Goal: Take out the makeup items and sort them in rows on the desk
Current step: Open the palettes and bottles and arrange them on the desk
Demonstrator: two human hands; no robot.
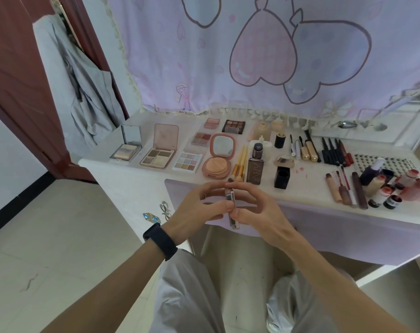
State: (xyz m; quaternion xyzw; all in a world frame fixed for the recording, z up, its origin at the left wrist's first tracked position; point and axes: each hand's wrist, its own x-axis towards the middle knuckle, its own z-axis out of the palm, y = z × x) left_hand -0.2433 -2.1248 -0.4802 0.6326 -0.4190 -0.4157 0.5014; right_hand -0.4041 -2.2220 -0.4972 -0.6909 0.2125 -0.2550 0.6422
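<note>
A slim, clear-cased palette (230, 197) with small brown pans stands on end between the fingers. The left hand (197, 210) and right hand (261, 215) pinch its long edges from either side, just short of the counter (307, 188).

At frame centre the left hand (202, 207) and right hand (258, 212) pinch a slim case (230, 200) between them, edge-on, just below the near edge of the worktop (307, 188). Across the middle of the frame, open palettes (157, 157) lie at left, brushes (240, 164) and a bottle (255, 164) at centre, and pencils (334, 152) at right.
</note>
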